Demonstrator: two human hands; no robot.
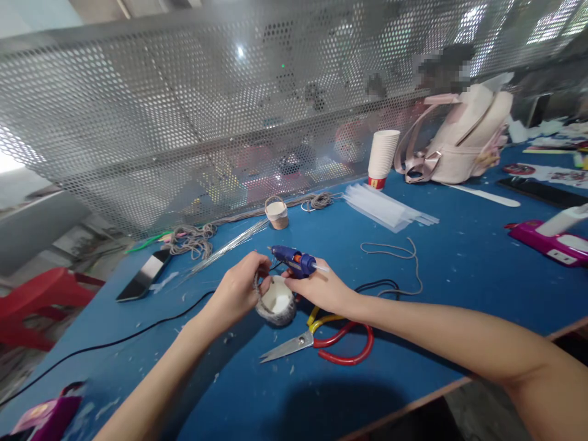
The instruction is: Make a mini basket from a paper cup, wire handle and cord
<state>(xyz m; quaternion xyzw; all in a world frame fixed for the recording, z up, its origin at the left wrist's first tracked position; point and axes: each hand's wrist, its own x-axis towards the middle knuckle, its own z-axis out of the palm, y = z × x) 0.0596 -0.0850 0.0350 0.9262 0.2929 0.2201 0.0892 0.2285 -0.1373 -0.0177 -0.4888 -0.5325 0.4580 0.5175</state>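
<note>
My left hand [239, 285] has its fingers closed on the rim of a small paper cup [277, 313] wrapped in grey fuzzy cord, with a cord loop rising at its left side. The cup is tilted so its white inside faces me. A blue hot glue gun [294, 260] with a clear glue stick in its rear is in my right hand [324, 289]; its nozzle points left, above the cup. My right fingertips are close by the cup's far rim, partly hidden. Scissors [309, 340] with red and yellow handles lie just below, blades pointing left.
Behind stands a small cup basket [277, 215] with a handle, near grey cord [190, 240] and thin clear strands. Stacked paper cups [384, 159], translucent strips [386, 208], a pale backpack [459, 144] and a phone [143, 277] surround the work. A black cable [133, 334] crosses the left side.
</note>
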